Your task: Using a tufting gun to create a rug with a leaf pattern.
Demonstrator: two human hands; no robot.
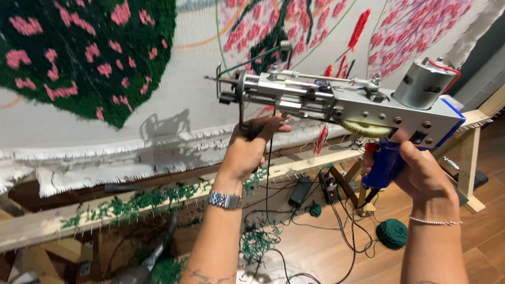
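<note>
Two hands clenched on tufting gun (336, 102): left hand (250, 150) under needle end, right hand (418, 171) gripping blue handle; long axis horizontal, needle pointing left.

We held the tufting gun (336, 102) between us and the stretched cloth (173, 100), its needle end to the left. Our left hand (251, 147) gripped the front handle underneath; our right hand (421, 168) gripped the rear handle. The wooden frame (131, 202) ran below the cloth. On the floor (473, 231) under the gun lay cables (315, 221), with a yarn ball (392, 233) to their right.
</note>
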